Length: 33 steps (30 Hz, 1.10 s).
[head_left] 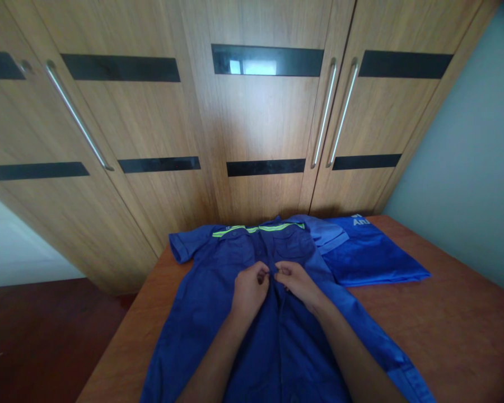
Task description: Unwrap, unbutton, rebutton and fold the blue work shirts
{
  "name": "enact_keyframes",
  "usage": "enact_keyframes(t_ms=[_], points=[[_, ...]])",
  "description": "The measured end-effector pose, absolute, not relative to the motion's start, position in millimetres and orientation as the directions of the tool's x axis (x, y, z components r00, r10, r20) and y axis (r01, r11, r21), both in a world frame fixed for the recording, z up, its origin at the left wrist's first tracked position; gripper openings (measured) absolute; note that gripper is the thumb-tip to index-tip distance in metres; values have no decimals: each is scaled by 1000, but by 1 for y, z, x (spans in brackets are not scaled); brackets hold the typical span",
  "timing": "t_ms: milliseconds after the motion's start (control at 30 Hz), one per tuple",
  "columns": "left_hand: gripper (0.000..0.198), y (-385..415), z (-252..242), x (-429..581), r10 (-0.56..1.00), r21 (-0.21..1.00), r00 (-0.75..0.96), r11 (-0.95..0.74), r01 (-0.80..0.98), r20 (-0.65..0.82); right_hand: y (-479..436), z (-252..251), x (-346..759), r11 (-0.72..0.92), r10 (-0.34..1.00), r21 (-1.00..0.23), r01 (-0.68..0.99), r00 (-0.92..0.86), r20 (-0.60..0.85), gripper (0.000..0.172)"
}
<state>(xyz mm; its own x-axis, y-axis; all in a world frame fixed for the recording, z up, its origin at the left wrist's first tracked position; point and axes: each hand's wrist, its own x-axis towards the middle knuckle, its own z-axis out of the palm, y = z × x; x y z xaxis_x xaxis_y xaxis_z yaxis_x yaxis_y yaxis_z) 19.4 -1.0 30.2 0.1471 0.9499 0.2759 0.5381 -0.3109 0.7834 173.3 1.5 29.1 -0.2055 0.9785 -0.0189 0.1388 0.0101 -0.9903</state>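
Left hand (248,292): fingers curled nearly closed, thumb and fingertips pinching the front placket of the blue work shirt (218,291). Right hand (299,284): same posture, pinching the opposite placket edge. The fingertips of both hands almost meet at the shirt's centre line, below the chest pockets.

The shirt lies flat on the wooden table (453,324), with its collar and yellow-green reflective stripe (256,228) toward the wardrobe (260,123). One short sleeve ends near the table's left edge, leaving a narrow bare strip there. A folded blue garment (373,257) lies just beside the shirt's other shoulder, touching it. A broad bare area of table lies in front of that garment and to the right.
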Motion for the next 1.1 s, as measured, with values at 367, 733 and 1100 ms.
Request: enact_keyframes(t_ms=[367, 733, 1100], points=[[12, 6, 22, 16, 977, 918, 101, -211, 336, 188, 4, 24, 173, 103, 983, -983, 149, -169, 77, 25], [22, 6, 22, 18, 997, 987, 49, -63, 149, 56, 1, 19, 162, 395, 908, -748, 534, -101, 407, 14], [18, 6, 22, 19, 998, 997, -4, 60, 54, -60, 3, 17, 163, 349, 933, -801, 486, -104, 343, 7]])
